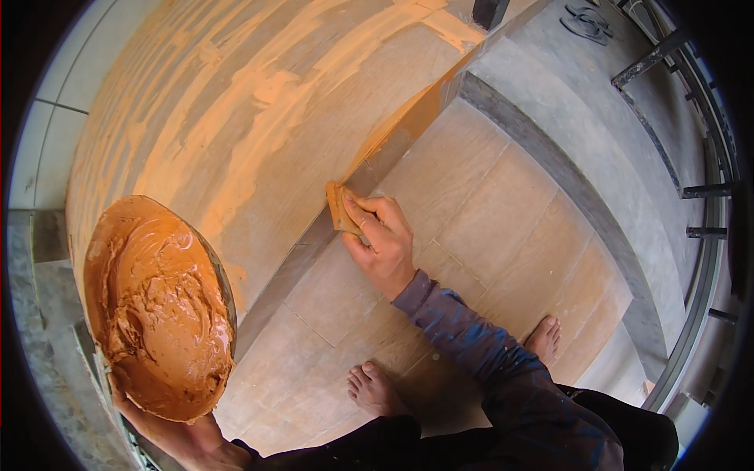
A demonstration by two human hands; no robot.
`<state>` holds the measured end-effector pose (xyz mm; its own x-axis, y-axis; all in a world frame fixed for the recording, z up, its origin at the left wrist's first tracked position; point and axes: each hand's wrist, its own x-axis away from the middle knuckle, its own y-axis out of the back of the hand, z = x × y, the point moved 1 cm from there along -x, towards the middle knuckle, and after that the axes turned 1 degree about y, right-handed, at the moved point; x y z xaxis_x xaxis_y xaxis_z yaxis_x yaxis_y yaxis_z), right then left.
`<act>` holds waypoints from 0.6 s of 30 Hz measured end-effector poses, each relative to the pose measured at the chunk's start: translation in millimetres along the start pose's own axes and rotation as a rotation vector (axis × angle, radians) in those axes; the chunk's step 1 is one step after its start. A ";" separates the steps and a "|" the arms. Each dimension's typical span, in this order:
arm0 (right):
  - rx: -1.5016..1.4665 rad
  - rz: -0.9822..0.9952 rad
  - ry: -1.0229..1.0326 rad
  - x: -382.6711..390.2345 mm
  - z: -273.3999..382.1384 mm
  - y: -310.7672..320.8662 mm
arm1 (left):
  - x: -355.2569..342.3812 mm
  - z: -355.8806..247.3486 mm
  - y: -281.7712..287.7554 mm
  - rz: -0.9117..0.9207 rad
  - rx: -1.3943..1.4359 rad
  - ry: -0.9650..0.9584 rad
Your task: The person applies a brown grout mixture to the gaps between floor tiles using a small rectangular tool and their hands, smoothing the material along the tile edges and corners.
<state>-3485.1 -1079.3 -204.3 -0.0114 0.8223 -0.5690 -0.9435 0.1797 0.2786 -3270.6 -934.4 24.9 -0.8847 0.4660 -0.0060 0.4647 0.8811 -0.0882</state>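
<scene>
My right hand [381, 243] grips a small orange-stained pad or spreader [342, 204] against the edge of a tiled step, where orange paste [404, 118] coats part of the vertical face. My left hand [177, 436] holds up an oval bowl [165, 306] holding thick, glossy orange paste, from beneath its near end. Across the step's upper tiles [275, 180] run streaky smears of the same orange paste, following the joints and spreading over the surface.
My bare feet [381, 388] stand on the lower wood-look tiles [487, 220]. A curved grey concrete step [589, 141] borders them at the right, with black metal railing [652, 63] and dark flip-flops [589, 23]. Pale tiles [67, 71] lie at the far left.
</scene>
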 end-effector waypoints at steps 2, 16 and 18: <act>0.046 -0.105 -0.069 -18.3 -8.9 17.1 | 1.5 -3.1 -11.0 0.006 -0.131 -0.089; -0.165 -0.224 -0.365 -26.3 -21.8 15.2 | -1.6 -7.1 -17.9 -0.004 0.249 0.214; -0.225 -0.397 -0.515 -47.6 -54.9 25.1 | 5.1 -2.4 -25.8 -0.033 0.237 0.191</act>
<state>-3526.4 -1143.6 -212.7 0.4562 0.8790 -0.1391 -0.8899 0.4501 -0.0739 -3287.0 -954.6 29.4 -0.8661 0.4639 0.1860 0.3946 0.8631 -0.3153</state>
